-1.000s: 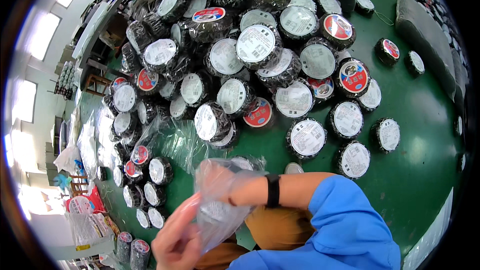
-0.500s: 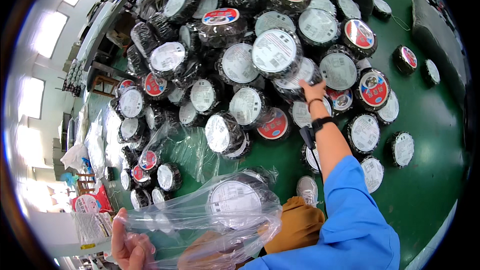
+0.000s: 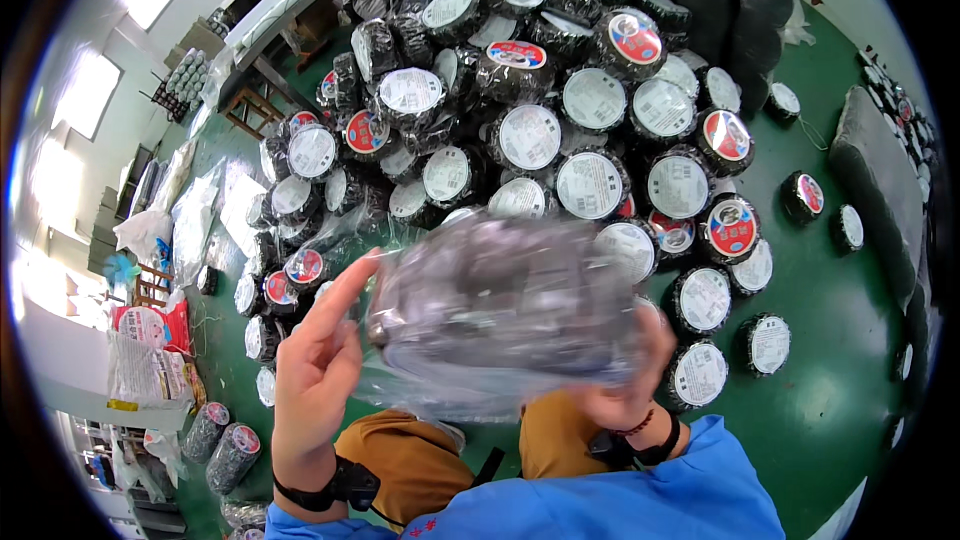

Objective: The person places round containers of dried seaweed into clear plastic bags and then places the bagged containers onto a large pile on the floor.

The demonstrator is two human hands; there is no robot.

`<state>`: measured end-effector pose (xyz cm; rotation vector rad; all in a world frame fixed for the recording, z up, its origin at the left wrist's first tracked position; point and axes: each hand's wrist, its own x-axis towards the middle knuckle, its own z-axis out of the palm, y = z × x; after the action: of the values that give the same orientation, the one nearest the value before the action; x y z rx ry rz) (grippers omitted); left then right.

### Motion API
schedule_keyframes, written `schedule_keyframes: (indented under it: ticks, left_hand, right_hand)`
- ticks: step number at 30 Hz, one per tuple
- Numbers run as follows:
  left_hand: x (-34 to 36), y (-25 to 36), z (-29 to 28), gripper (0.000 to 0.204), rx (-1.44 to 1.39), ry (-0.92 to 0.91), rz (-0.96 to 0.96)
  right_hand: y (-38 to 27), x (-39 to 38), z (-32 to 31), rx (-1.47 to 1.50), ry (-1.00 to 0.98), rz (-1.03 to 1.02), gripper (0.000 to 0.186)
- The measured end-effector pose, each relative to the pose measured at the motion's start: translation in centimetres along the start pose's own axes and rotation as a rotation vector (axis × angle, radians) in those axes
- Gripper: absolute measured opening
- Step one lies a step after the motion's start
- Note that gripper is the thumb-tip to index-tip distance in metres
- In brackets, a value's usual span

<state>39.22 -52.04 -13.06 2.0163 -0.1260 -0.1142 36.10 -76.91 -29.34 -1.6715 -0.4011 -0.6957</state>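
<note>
In front of me, above my knees, is a clear plastic bag [image 3: 440, 395] around a dark, shiny mass of black wrapped packages [image 3: 490, 290]. Motion smears it, so I cannot tell how many are inside. My left hand [image 3: 318, 370] grips the bag's left side, thumb and index finger along the film. At the other end my right hand [image 3: 635, 370], also blurred, clasps the bag and its contents. Just beyond lies a big heap of round black packages with white or red disc labels, such as a white-labelled package [image 3: 590, 185] and a red-labelled package [image 3: 730, 227].
Loose packages [image 3: 768, 344] lie on the green floor [image 3: 820, 420] to the right. A long grey bundle [image 3: 875, 180] runs along the far right. Tall dark bundles [image 3: 705, 0] stand behind the heap. At left are a wooden stool [image 3: 250, 110] and a red-and-white sack [image 3: 150, 325].
My right hand has come back from the heap to the bag, and a white-labelled package is gone from there. My left hand has lifted the bag up and to the right. The view has shifted.
</note>
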Motion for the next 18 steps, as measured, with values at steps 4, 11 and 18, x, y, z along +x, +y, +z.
schedule_keyframes:
  ticks: [4,11,18]
  left_hand:
    - [-3.4,0.7,0.1,0.055,0.116,-0.015,0.068]
    - [-4.6,0.5,-0.9,0.068,-0.149,0.362,0.206]
    - [-1.2,1.6,-2.1,0.064,-0.169,0.497,0.127]
  right_hand:
    - [-2.1,3.7,3.4,-0.261,-0.580,-0.418,0.053]
    - [-0.4,8.3,4.8,-0.069,-0.968,-0.113,0.035]
    - [41.1,4.6,-10.4,-0.378,0.100,0.650,0.102]
